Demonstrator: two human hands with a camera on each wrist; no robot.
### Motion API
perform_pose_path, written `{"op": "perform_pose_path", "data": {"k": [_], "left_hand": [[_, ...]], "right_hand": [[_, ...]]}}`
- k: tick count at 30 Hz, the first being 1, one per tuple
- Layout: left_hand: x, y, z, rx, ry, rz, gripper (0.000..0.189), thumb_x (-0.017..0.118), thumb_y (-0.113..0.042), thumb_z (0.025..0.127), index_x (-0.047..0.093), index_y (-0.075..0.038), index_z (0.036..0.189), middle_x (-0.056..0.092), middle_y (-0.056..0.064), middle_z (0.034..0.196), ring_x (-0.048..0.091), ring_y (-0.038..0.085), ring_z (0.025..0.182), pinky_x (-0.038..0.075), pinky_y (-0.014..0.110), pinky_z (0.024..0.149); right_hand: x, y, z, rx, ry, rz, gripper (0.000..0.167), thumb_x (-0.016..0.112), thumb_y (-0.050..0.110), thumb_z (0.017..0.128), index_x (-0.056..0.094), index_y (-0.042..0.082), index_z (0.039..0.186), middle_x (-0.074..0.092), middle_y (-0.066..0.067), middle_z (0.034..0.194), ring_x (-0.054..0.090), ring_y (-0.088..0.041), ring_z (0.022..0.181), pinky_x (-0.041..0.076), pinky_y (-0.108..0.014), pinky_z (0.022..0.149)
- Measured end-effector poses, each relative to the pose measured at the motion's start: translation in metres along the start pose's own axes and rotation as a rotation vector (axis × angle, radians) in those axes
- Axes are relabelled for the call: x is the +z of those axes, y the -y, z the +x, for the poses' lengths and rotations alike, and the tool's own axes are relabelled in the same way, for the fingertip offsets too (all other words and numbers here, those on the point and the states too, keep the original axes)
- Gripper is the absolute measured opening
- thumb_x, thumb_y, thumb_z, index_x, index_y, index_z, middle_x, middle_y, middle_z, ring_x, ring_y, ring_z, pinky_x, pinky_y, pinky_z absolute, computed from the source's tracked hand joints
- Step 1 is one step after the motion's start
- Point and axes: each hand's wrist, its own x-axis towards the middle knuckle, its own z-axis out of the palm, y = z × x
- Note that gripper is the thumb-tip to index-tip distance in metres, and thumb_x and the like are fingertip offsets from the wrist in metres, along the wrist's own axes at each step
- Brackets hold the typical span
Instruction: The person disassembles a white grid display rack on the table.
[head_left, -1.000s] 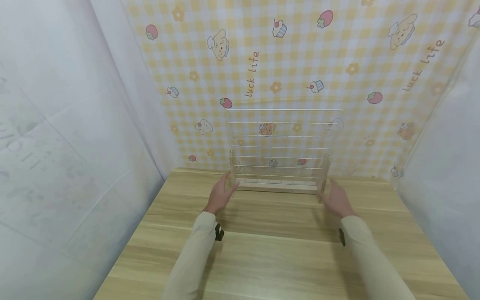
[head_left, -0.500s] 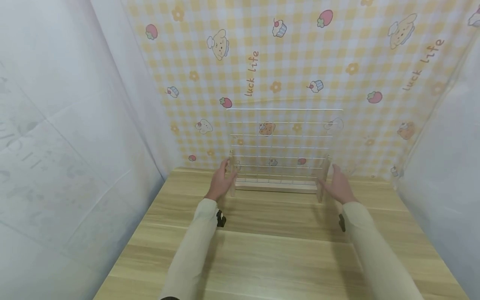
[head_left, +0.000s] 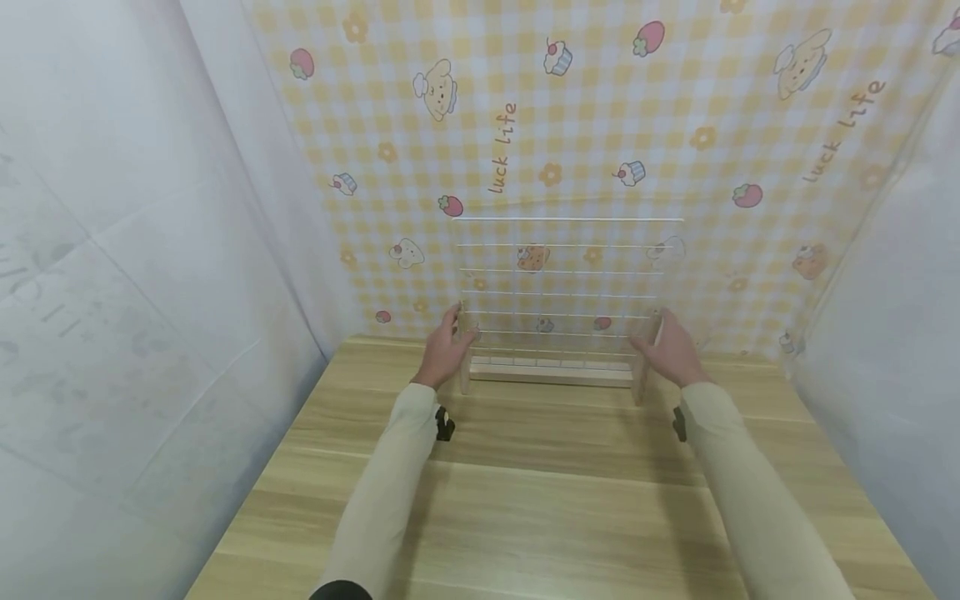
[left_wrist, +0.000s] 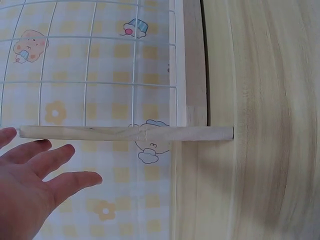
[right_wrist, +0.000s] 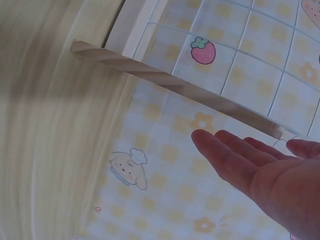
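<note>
A white wire grid rack (head_left: 568,219) stands upright at the back of the table, on a wooden base bar (head_left: 551,375) with a short wooden post at each side. My left hand (head_left: 441,357) is at the upper part of the left post (head_left: 465,377). In the left wrist view its fingers are spread loosely, with the fingertips close beside the post's end. My right hand (head_left: 673,352) mirrors it at the right post (head_left: 639,389). The right wrist view shows that hand (right_wrist: 270,172) with extended fingers just beside the post (right_wrist: 200,96).
A yellow checked cloth (head_left: 600,108) with cartoon prints hangs right behind the rack. White sheets (head_left: 135,292) close in the left and right sides. The wood-grain table (head_left: 540,517) spreads out in front of the rack.
Both hands have slid forward and up along the side posts, from near their lower ends to their upper parts. The rack stays in its place.
</note>
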Motion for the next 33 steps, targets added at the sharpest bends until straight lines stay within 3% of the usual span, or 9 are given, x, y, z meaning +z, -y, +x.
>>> {"op": "perform_pose_path", "data": {"k": [7,17,23,33], "left_hand": [[0.0015,-0.0039,0.0032,-0.034,0.005,0.023,0.075,0.051,-0.045,0.099,0.018,-0.017,0.161,0.027,0.017,0.166,0.037,0.042,0.148,0.038,0.060,0.116],[0.0009,-0.0048,0.0049,-0.029,0.016,0.065,0.079,0.050,-0.045,0.098,0.013,-0.019,0.162,0.030,0.021,0.164,0.037,0.043,0.148,0.035,0.059,0.119],[0.0035,-0.0035,0.0061,-0.046,0.015,0.055,0.081,0.052,-0.042,0.097,0.010,-0.019,0.163,0.032,0.021,0.162,0.040,0.042,0.146,0.043,0.058,0.113],[0.0090,-0.0038,0.0014,-0.047,-0.041,0.040,0.080,0.056,-0.039,0.096,0.017,-0.016,0.161,0.033,0.019,0.163,0.042,0.042,0.145,0.043,0.058,0.113]], "right_hand": [[-0.0026,0.0056,-0.0015,0.030,0.051,0.022,0.095,0.054,0.042,0.101,-0.002,-0.011,0.156,0.012,-0.041,0.159,0.018,-0.061,0.145,0.021,-0.070,0.119],[-0.0024,0.0073,-0.0016,0.035,0.098,0.046,0.094,0.051,0.041,0.102,-0.007,-0.010,0.155,0.010,-0.042,0.159,0.018,-0.060,0.145,0.022,-0.070,0.118],[0.0004,0.0061,-0.0013,0.033,0.087,0.048,0.095,0.053,0.040,0.102,-0.007,-0.009,0.156,0.015,-0.043,0.157,0.023,-0.061,0.144,0.025,-0.070,0.117],[0.0047,0.0016,0.0007,0.021,0.053,0.038,0.096,0.057,0.038,0.100,-0.005,-0.010,0.156,0.014,-0.042,0.158,0.021,-0.060,0.145,0.023,-0.069,0.118]]}}
